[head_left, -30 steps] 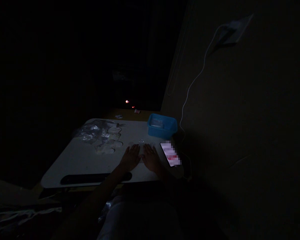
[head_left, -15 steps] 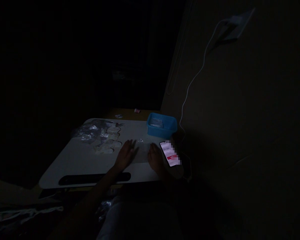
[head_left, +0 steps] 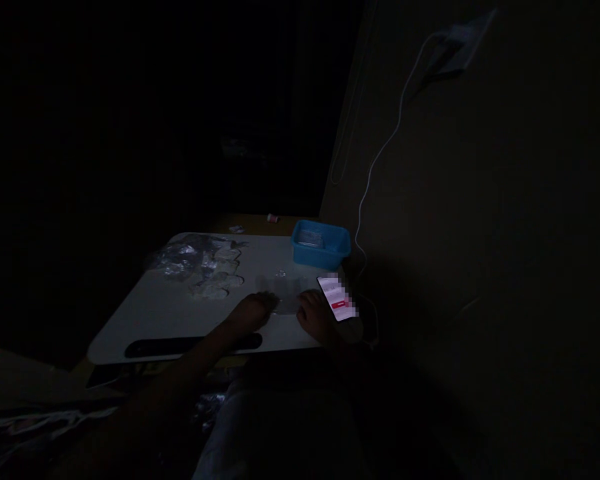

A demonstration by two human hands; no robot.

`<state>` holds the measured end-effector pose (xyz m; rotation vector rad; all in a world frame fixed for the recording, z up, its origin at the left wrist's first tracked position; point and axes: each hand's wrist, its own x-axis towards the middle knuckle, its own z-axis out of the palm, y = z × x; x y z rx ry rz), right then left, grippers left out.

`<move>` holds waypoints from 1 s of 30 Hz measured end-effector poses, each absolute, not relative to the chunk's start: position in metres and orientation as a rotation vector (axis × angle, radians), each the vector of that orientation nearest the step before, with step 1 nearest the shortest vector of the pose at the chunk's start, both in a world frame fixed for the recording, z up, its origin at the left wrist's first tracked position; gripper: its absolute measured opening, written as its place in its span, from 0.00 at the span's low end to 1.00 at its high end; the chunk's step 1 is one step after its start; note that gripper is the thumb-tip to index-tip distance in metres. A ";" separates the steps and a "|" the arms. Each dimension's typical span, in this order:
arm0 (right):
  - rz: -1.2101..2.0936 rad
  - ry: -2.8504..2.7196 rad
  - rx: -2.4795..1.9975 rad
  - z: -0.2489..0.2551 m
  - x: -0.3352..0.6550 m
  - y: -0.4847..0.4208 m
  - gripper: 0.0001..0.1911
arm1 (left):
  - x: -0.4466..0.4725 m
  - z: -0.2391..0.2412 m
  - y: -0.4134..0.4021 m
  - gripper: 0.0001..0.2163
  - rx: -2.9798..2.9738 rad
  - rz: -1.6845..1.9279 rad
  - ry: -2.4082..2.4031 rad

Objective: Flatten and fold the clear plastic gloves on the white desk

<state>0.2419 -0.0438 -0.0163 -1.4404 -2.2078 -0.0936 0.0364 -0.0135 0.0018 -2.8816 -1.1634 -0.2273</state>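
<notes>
Both hands, left hand (head_left: 253,312) and right hand (head_left: 313,315), press a clear sheet (head_left: 286,301) flat near the counter (head_left: 155,313) front edge; fingers' spread cannot be told; smoothing seemingly continues.

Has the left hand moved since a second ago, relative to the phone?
Yes. The left hand has drawn back toward the table's near edge and farther from the lit phone, fingers now curled.
</notes>
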 end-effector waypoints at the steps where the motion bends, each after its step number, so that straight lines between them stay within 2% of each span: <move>1: -0.105 -2.215 -1.457 -0.017 0.242 -0.043 0.18 | 0.040 0.004 -0.012 0.17 -2.871 -0.190 -1.159; 8: -0.119 -2.247 -1.477 -0.015 0.242 -0.044 0.18 | 0.052 0.013 -0.016 0.21 -2.755 -0.001 -1.313; 13: -0.098 -2.216 -1.484 -0.014 0.241 -0.044 0.16 | 0.057 0.016 -0.016 0.16 -2.719 -0.041 -1.348; 23: 0.006 -2.130 -1.421 -0.016 0.244 -0.040 0.18 | 0.083 0.000 -0.017 0.14 -2.793 -0.171 -1.170; 30: 0.095 -1.943 -1.450 -0.031 0.249 -0.034 0.22 | 0.089 0.022 -0.020 0.12 -2.752 -0.112 -1.361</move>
